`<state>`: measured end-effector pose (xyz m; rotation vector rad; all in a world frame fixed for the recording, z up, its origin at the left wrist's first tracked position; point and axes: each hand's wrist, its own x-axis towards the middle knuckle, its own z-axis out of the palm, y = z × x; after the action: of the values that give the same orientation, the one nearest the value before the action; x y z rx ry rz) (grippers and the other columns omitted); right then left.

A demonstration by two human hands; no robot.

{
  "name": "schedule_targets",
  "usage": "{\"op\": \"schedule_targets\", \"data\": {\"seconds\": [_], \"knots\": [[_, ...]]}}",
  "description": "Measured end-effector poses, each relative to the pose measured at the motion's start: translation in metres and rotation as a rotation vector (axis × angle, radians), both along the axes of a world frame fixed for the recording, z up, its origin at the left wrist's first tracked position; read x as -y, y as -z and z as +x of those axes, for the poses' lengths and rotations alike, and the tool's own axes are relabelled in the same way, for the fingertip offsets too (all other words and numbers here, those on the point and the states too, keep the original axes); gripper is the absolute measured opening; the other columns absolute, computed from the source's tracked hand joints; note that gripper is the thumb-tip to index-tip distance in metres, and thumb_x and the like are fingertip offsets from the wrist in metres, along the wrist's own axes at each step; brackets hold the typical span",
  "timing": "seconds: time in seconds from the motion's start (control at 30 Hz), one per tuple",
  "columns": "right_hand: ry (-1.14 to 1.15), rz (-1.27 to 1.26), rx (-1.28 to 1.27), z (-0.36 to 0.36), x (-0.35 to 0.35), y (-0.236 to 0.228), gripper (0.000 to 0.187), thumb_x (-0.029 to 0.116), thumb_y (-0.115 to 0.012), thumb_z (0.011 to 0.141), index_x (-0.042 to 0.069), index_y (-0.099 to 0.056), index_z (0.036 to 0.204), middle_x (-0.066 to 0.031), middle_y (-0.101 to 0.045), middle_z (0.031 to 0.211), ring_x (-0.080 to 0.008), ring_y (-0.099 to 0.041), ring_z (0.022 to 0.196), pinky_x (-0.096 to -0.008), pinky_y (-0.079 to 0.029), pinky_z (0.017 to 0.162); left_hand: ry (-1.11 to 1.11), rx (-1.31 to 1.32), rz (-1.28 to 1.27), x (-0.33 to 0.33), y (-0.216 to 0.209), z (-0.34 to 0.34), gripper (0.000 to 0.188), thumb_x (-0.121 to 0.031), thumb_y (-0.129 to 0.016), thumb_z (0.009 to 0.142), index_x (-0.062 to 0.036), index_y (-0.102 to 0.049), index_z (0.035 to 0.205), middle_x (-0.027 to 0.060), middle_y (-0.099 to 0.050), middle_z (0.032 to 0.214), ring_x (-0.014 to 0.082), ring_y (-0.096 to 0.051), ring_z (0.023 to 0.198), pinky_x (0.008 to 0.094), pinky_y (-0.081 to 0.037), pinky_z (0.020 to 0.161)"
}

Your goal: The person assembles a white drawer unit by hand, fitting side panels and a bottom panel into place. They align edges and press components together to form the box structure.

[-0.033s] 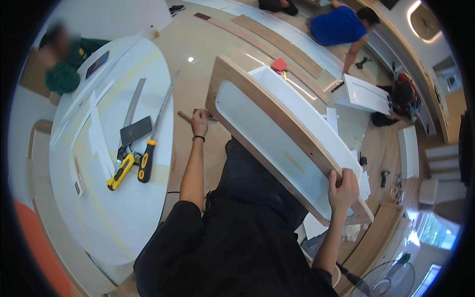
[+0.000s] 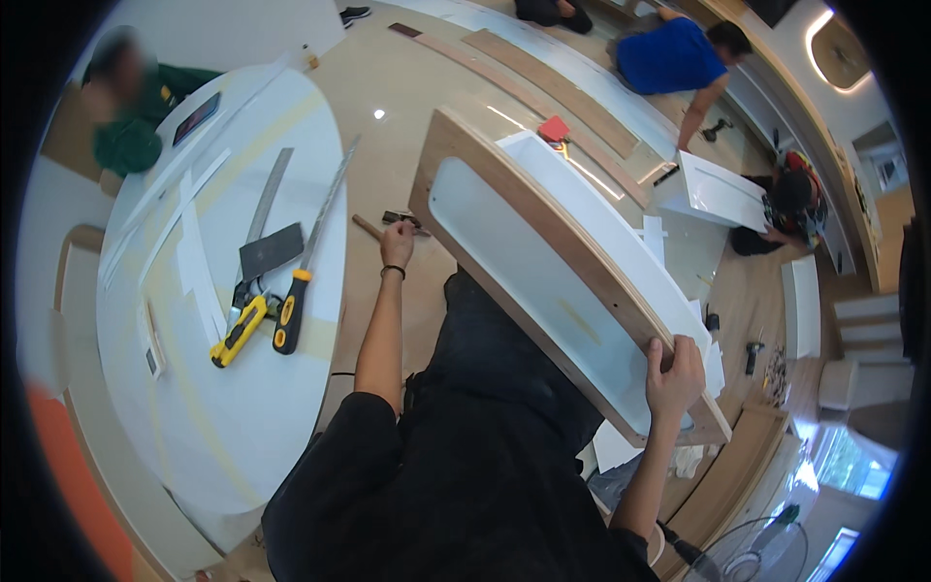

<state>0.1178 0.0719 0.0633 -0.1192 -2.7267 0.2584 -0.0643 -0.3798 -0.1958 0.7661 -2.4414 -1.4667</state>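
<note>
A long plywood-edged frame (image 2: 582, 247) with a pale, round-cornered recessed panel leans in front of me, tilted down to the right. A white curved body shows behind it. My right hand (image 2: 676, 376) grips its lower right end, thumb over the wooden edge. To the left of the frame's upper end, my left hand (image 2: 396, 248) is closed on a small tool (image 2: 401, 219) with dark metal and a brown wooden handle part; its exact kind is unclear. The left fingers stay apart from the frame.
On the white oval table (image 2: 281, 417) lie a yellow utility knife (image 2: 239, 332), a handsaw (image 2: 288, 312), a dark block (image 2: 272, 250), a metal ruler (image 2: 267, 199) and a phone (image 2: 196, 118). Several people work around. Boards (image 2: 553, 92) lie on the floor; a fan (image 2: 752, 558) stands lower right.
My left hand has shifted slightly right and down, and more of the dark metal part shows above it. My right hand keeps its grip; the view has moved slightly.
</note>
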Motion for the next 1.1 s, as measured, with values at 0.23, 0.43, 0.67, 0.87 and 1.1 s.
{"op": "schedule_targets", "data": {"seconds": [0.23, 0.43, 0.67, 0.87, 1.1], "knots": [[-0.04, 0.012, -0.026, -0.007, -0.003, 0.003, 0.033, 0.035, -0.067, 0.093, 0.003, -0.061, 0.091, -0.0139, -0.059, 0.08, -0.0318, -0.059, 0.071, -0.0415, -0.045, 0.062, -0.065, -0.366, 0.155, -0.018, -0.051, -0.041, 0.043, -0.034, -0.044, 0.108, 0.0009, -0.062, 0.125, 0.017, -0.069, 0.113, 0.0253, -0.067, 0.096, 0.0379, -0.051, 0.093], [-0.061, -0.002, 0.079, -0.017, 0.009, -0.021, 0.035, 0.037, -0.07, 0.092, 0.003, -0.061, 0.095, -0.0134, -0.061, 0.079, -0.0325, -0.059, 0.067, -0.041, -0.047, 0.063, 0.056, -0.391, 0.155, -0.017, 0.014, -0.058, 0.056, -0.048, -0.04, 0.108, -0.0024, -0.058, 0.136, 0.0132, -0.067, 0.115, 0.0241, -0.068, 0.103, 0.0364, -0.054, 0.088], [-0.177, 0.173, 0.124, -0.035, 0.019, -0.022, 0.056, 0.053, -0.079, 0.079, 0.004, -0.057, 0.091, -0.0106, -0.062, 0.078, -0.0293, -0.064, 0.071, -0.0393, -0.05, 0.066, 0.011, -0.032, 0.834, -0.047, 0.043, 0.021, 0.08, -0.055, -0.058, 0.099, -0.0005, -0.034, 0.152, 0.0228, -0.056, 0.136, 0.0323, -0.061, 0.117, 0.0418, -0.055, 0.089], [-0.079, 0.17, 0.102, -0.044, 0.01, 0.001, 0.062, 0.061, -0.081, 0.073, 0.006, -0.056, 0.089, -0.0071, -0.063, 0.074, -0.024, -0.065, 0.068, -0.0358, -0.051, 0.06, 0.067, -0.158, 0.919, -0.107, -0.036, 0.021, 0.092, -0.047, -0.075, 0.091, -0.0062, -0.023, 0.156, 0.0169, -0.043, 0.15, 0.0315, -0.043, 0.138, 0.0491, -0.04, 0.109], [-0.081, 0.202, 0.095, -0.048, 0.008, 0.004, 0.055, 0.056, -0.081, 0.075, 0.008, -0.06, 0.092, -0.005, -0.064, 0.071, -0.0211, -0.066, 0.067, -0.0345, -0.051, 0.059, 0.079, -0.102, 1.153, -0.104, -0.024, 0.025, 0.066, -0.038, -0.069, 0.095, -0.0047, -0.042, 0.145, 0.0121, -0.049, 0.145, 0.0274, -0.045, 0.136, 0.0415, -0.039, 0.109]]}}
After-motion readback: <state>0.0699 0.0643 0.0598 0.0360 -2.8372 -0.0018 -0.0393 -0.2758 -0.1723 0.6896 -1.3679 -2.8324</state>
